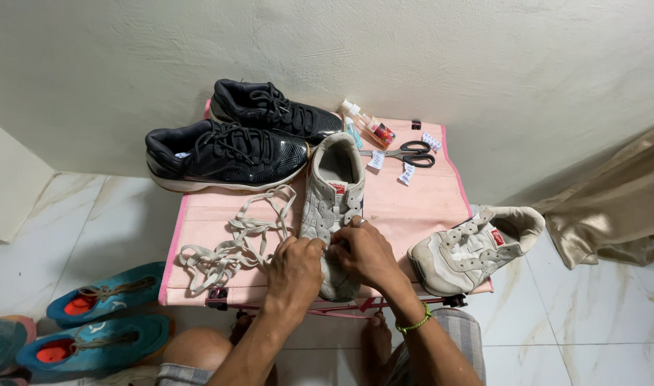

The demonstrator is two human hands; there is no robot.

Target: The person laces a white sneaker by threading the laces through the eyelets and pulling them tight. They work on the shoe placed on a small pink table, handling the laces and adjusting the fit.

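White paper tags (407,174) lie beside scissors (411,153); red tongue label (338,189).

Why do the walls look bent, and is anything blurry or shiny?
Head view: wide lens bends the wall and floor edges; light is soft and even, shadows faint under the black shoes; hands and white shoe look sharp; floor tiles gleam slightly.

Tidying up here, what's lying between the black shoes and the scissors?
In the head view, the heel end of the grey shoe under both hands lies between the black shoes and scissors.
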